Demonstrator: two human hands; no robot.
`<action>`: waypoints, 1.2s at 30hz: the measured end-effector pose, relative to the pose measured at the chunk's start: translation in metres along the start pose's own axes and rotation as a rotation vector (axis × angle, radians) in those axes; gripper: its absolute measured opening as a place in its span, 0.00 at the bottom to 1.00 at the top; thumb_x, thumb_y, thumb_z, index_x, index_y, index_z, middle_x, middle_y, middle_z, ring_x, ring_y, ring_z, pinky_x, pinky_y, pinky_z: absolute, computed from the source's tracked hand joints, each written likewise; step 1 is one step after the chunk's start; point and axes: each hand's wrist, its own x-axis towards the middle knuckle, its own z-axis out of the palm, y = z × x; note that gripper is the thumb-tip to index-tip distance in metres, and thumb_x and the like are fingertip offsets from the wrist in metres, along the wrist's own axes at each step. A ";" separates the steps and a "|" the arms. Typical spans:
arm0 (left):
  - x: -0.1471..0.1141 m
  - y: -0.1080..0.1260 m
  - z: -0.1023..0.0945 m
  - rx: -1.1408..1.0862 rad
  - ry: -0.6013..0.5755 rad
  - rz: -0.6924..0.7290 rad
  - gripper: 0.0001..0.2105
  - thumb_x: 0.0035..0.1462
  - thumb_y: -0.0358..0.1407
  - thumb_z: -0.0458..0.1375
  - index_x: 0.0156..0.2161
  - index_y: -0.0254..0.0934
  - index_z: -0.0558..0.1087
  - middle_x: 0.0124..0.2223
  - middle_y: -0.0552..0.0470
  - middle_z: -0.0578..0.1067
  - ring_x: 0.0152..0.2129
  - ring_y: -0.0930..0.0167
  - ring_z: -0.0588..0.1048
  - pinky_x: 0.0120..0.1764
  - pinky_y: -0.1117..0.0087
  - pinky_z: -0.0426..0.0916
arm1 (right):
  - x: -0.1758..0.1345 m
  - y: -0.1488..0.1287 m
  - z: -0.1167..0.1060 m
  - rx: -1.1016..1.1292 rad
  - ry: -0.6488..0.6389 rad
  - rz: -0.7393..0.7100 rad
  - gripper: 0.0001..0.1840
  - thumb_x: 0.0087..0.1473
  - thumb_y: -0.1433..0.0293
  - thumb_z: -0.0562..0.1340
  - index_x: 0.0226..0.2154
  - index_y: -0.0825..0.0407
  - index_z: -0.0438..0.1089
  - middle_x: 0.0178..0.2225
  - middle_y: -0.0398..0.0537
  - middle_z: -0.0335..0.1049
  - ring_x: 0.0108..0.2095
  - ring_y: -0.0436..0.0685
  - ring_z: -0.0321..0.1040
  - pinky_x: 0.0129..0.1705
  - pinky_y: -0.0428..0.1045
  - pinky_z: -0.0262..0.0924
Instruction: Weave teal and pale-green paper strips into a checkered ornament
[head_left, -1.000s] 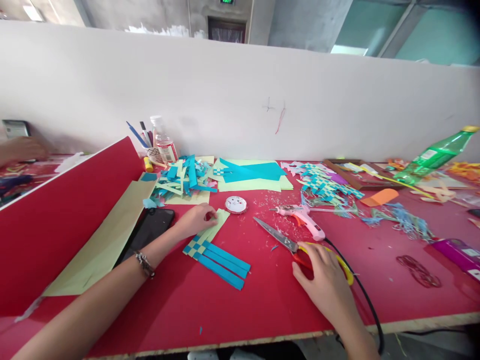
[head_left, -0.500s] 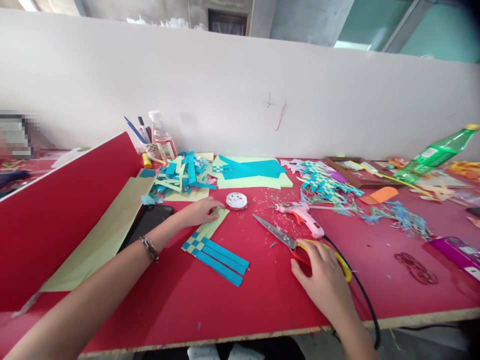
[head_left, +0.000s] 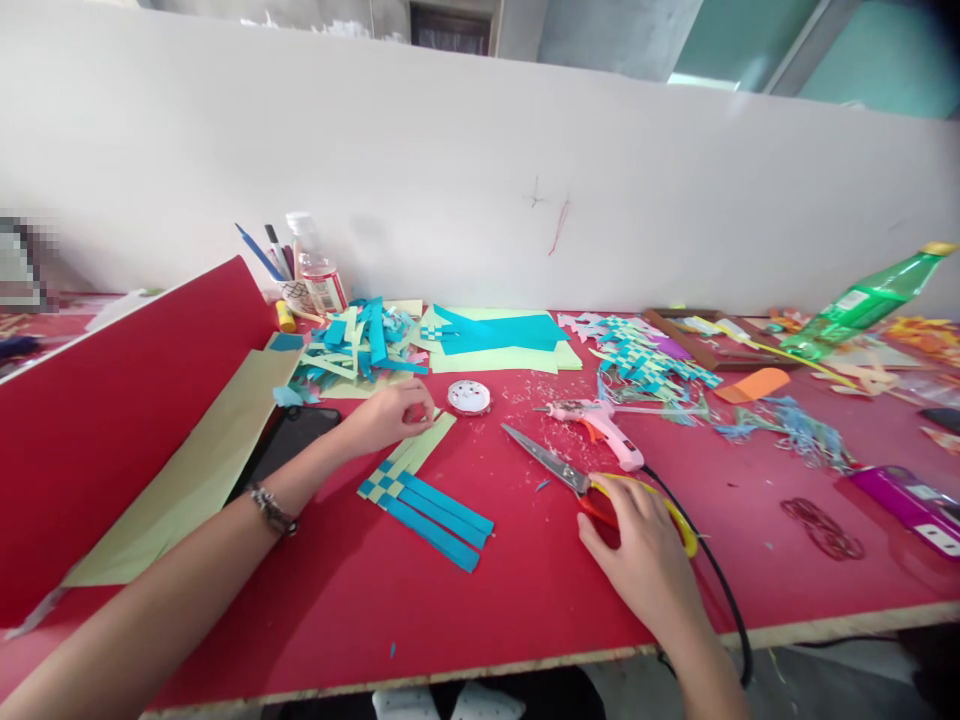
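Note:
A small woven paper piece [head_left: 427,500] lies flat on the red table, with blue strips running to the lower right and pale green strips to the upper right. My left hand [head_left: 394,415] hovers at the end of the green strips. Its thumb and forefinger curl together in a pinch; whatever may be between them is too small to make out. Beside those fingertips sits a round white dish [head_left: 469,397] with dark specks. My right hand [head_left: 637,540] rests over the handles of the scissors [head_left: 551,460], fingers loosely spread and thumb apart. The blades lie closed, pointing up-left.
A pink glue gun [head_left: 600,425] with a black cord lies beyond the scissors. Blue and green paper scraps [head_left: 360,345] are piled at the back left, near a clear bottle [head_left: 319,275]. A dark phone [head_left: 296,440] lies under my left forearm. A green bottle [head_left: 862,305] leans at right.
My left hand's fingers have drawn into a rounder pinch, lifting slightly by the green strip ends. My right hand stays on the scissors handles. The whole view has shifted a little.

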 end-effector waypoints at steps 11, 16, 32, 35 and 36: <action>-0.083 0.034 -0.044 -0.177 -0.205 -0.274 0.07 0.53 0.37 0.51 0.30 0.35 0.67 0.29 0.54 0.71 0.26 0.75 0.67 0.31 0.77 0.61 | 0.033 0.055 -0.020 -0.078 0.080 0.136 0.24 0.50 0.56 0.52 0.43 0.55 0.63 0.40 0.57 0.65 0.43 0.64 0.61 0.44 0.56 0.56; -0.098 0.040 -0.044 -0.262 -0.325 -0.342 0.08 0.54 0.37 0.51 0.33 0.35 0.69 0.32 0.52 0.73 0.29 0.73 0.69 0.33 0.77 0.62 | 0.066 0.084 0.002 -0.015 -0.239 0.177 0.21 0.50 0.58 0.51 0.39 0.57 0.65 0.38 0.57 0.66 0.38 0.61 0.65 0.40 0.52 0.58; -0.107 0.027 -0.028 -0.301 -0.476 -0.330 0.14 0.51 0.33 0.51 0.43 0.41 0.70 0.32 0.55 0.71 0.25 0.75 0.68 0.27 0.80 0.60 | 0.090 0.005 -0.014 0.132 -0.060 0.114 0.24 0.51 0.57 0.49 0.45 0.56 0.60 0.39 0.59 0.69 0.38 0.62 0.67 0.34 0.51 0.60; -0.109 0.024 -0.026 -0.343 -0.448 -0.310 0.14 0.50 0.32 0.51 0.44 0.39 0.68 0.32 0.54 0.71 0.26 0.75 0.68 0.28 0.80 0.61 | 0.093 -0.027 -0.008 0.138 -0.076 0.020 0.30 0.48 0.51 0.52 0.47 0.55 0.59 0.43 0.59 0.67 0.41 0.63 0.66 0.37 0.53 0.60; -0.110 0.023 -0.024 -0.347 -0.433 -0.308 0.16 0.50 0.32 0.51 0.47 0.40 0.67 0.32 0.55 0.71 0.26 0.75 0.69 0.28 0.80 0.61 | 0.093 -0.036 -0.005 0.122 -0.075 -0.012 0.31 0.48 0.50 0.53 0.47 0.55 0.58 0.44 0.60 0.67 0.42 0.64 0.66 0.37 0.53 0.60</action>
